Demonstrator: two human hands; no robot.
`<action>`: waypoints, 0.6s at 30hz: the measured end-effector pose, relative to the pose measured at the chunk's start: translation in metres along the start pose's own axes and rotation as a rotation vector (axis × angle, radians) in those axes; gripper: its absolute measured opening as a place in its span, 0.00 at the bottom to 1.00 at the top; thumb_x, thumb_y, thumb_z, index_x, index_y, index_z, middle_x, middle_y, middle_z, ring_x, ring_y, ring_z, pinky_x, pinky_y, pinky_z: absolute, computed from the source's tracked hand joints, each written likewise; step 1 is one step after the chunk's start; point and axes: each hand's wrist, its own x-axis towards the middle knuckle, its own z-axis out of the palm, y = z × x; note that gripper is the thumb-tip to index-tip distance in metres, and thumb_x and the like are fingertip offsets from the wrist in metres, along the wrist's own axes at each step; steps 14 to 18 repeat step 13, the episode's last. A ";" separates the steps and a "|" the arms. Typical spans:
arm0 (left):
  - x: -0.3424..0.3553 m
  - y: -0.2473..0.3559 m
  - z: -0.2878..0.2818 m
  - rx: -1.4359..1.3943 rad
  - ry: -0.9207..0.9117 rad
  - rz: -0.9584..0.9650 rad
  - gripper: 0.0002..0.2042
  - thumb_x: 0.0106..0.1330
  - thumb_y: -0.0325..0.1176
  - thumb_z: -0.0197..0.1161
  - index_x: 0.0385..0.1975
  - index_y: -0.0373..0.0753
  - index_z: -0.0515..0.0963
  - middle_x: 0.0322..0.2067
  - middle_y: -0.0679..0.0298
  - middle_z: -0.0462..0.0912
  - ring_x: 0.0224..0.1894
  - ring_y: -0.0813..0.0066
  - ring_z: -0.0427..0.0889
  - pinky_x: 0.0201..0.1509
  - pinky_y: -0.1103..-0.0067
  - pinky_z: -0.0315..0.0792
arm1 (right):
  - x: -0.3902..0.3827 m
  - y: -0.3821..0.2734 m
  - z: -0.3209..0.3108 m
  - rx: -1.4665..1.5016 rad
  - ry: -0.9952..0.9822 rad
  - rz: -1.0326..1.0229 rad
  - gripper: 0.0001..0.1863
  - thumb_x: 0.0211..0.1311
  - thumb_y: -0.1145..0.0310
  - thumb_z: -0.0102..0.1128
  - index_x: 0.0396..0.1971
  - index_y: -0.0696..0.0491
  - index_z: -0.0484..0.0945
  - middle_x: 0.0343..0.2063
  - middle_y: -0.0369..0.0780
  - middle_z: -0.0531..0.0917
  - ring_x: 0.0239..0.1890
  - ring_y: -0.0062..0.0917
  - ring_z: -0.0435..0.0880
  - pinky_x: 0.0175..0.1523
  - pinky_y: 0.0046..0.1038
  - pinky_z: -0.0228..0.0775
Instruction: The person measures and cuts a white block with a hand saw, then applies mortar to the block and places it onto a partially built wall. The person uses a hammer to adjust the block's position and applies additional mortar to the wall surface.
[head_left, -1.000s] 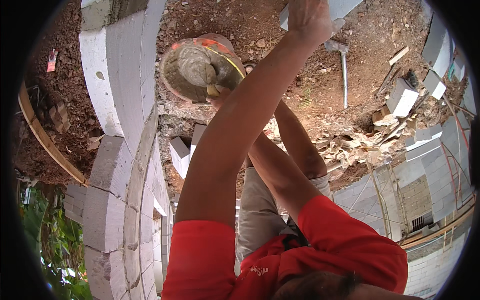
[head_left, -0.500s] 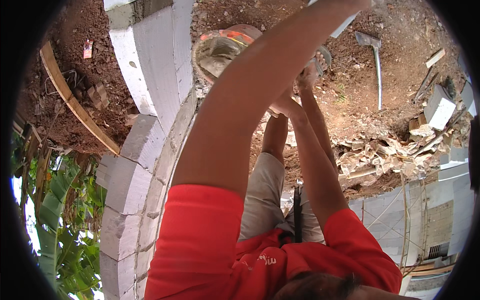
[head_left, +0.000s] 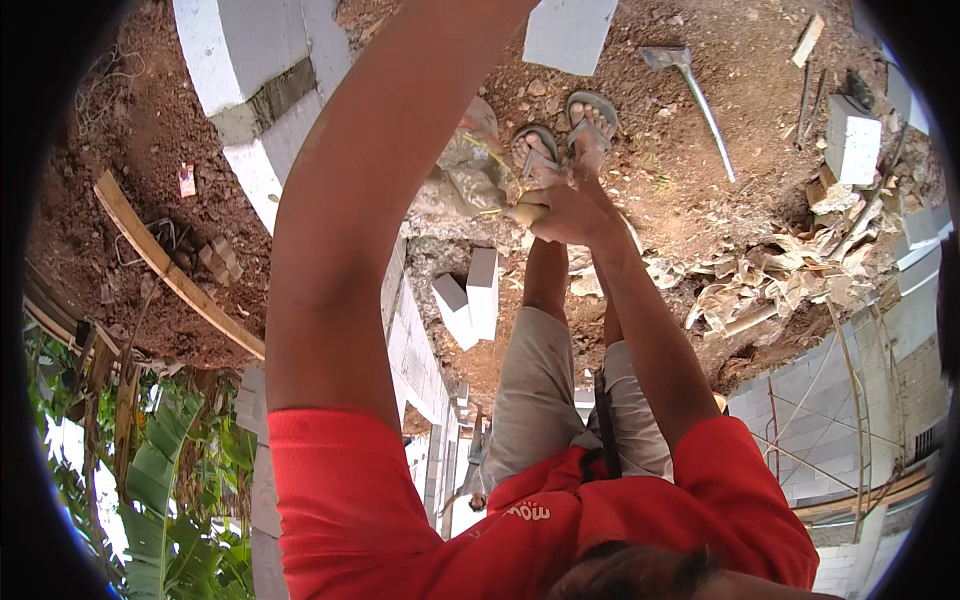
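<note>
My right hand (head_left: 570, 212) is closed around a tan, rounded handle (head_left: 530, 210) in front of my shins; the rest of that tool cannot be made out. Beside it, partly behind my left arm, is a bucket (head_left: 482, 122) with grey wet mortar (head_left: 465, 188). My left arm (head_left: 350, 220) stretches up across the picture and leaves at the top edge, so the left hand is out of sight. Close to where it leaves, a pale block (head_left: 570, 35) shows at the top. My sandalled feet (head_left: 590, 120) stand on the soil just beyond the right hand.
A block wall (head_left: 250, 60) runs down the left side. Two loose blocks (head_left: 482, 290) lie by my leg. A hoe-like tool (head_left: 700, 105) lies on the soil at right, with crumpled paper (head_left: 770, 280) and another block (head_left: 855, 145). A curved plank (head_left: 170, 265) lies beyond the wall.
The view has shifted, and the wall and bucket sit differently in it. My left arm has swung leftward, its hand passing out of the top edge. More of my feet and the right hand's handle shows.
</note>
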 end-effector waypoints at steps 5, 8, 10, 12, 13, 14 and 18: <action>0.045 0.003 0.026 0.170 0.108 -0.010 0.53 0.56 0.54 0.80 0.72 0.23 0.59 0.67 0.29 0.68 0.70 0.37 0.70 0.73 0.61 0.68 | -0.042 0.010 -0.012 0.039 -0.018 0.075 0.26 0.54 0.63 0.67 0.56 0.38 0.86 0.50 0.49 0.89 0.64 0.40 0.81 0.70 0.38 0.68; 0.068 0.009 0.041 0.407 0.075 -0.187 0.59 0.57 0.57 0.79 0.77 0.25 0.50 0.70 0.30 0.65 0.73 0.38 0.68 0.76 0.60 0.65 | -0.063 0.013 -0.019 0.115 0.056 -0.028 0.24 0.54 0.64 0.66 0.54 0.41 0.87 0.49 0.48 0.89 0.57 0.34 0.87 0.68 0.35 0.71; 0.087 0.019 0.037 0.326 -0.070 -0.392 0.63 0.57 0.60 0.78 0.79 0.28 0.42 0.72 0.30 0.60 0.75 0.39 0.64 0.78 0.59 0.63 | -0.077 -0.001 -0.041 0.129 0.065 -0.006 0.24 0.54 0.64 0.67 0.55 0.40 0.87 0.52 0.49 0.88 0.60 0.35 0.85 0.69 0.34 0.69; 0.108 0.008 0.038 0.261 -0.191 -0.517 0.65 0.57 0.63 0.77 0.81 0.34 0.37 0.75 0.30 0.55 0.78 0.40 0.61 0.79 0.57 0.60 | -0.083 0.012 -0.035 0.034 0.306 -0.090 0.28 0.54 0.61 0.67 0.59 0.35 0.85 0.63 0.50 0.79 0.71 0.44 0.69 0.76 0.36 0.60; 0.125 -0.024 0.047 0.234 -0.226 -0.548 0.66 0.57 0.64 0.76 0.82 0.37 0.36 0.76 0.31 0.53 0.79 0.40 0.59 0.80 0.55 0.59 | -0.083 0.015 -0.040 0.027 0.311 -0.100 0.28 0.54 0.61 0.67 0.59 0.35 0.85 0.63 0.50 0.79 0.71 0.44 0.69 0.76 0.36 0.60; 0.125 -0.024 0.047 0.234 -0.226 -0.548 0.66 0.57 0.64 0.76 0.82 0.37 0.36 0.76 0.31 0.53 0.79 0.40 0.59 0.80 0.55 0.59 | -0.083 0.015 -0.040 0.027 0.311 -0.100 0.28 0.54 0.61 0.67 0.59 0.35 0.85 0.63 0.50 0.79 0.71 0.44 0.69 0.76 0.36 0.60; 0.125 -0.024 0.047 0.234 -0.226 -0.548 0.66 0.57 0.64 0.76 0.82 0.37 0.36 0.76 0.31 0.53 0.79 0.40 0.59 0.80 0.55 0.59 | -0.083 0.015 -0.040 0.027 0.311 -0.100 0.28 0.54 0.61 0.67 0.59 0.35 0.85 0.63 0.50 0.79 0.71 0.44 0.69 0.76 0.36 0.60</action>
